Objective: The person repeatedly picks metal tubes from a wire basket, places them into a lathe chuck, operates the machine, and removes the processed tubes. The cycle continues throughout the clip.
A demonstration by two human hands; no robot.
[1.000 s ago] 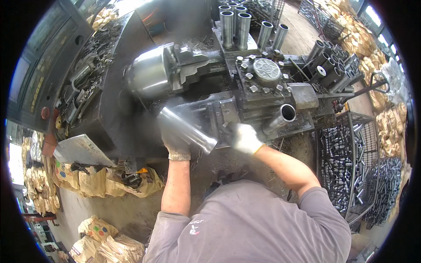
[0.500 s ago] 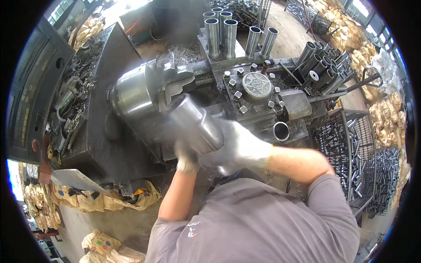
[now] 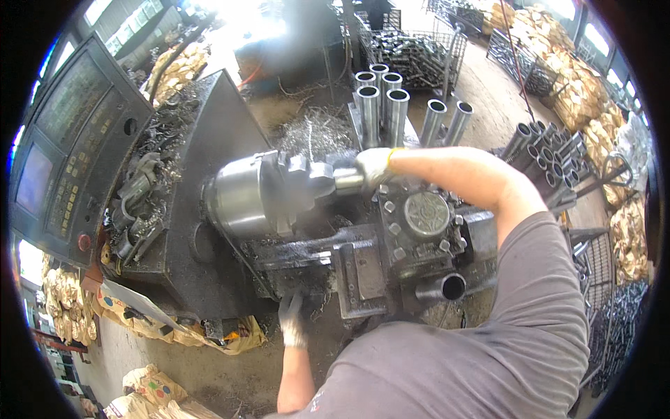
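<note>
My gloved right hand (image 3: 375,169) is closed around the outer end of a metal tube (image 3: 347,179). The tube's other end sits at the jaws of the lathe chuck (image 3: 307,178); how far in it reaches is hidden. Low at the front of the machine is my gloved left hand (image 3: 292,320), its fingers stretched up against the dark machine front, with nothing visible in them. To the right of the chuck stands the bolted tool post (image 3: 426,214), just below my right forearm. A hollow round bar (image 3: 441,287) points out of its near side.
Upright tubes (image 3: 368,115) stand behind the tool post. More tubes (image 3: 551,157) lean in a stack at the right. At the left are a control panel (image 3: 59,160) and a chip-covered machine top (image 3: 143,185). Metal shavings (image 3: 314,133) lie behind the chuck.
The tube has moved from in front of the chuck up to its jaws, held by my right hand. My left hand has let go of it and dropped to the machine's lower front.
</note>
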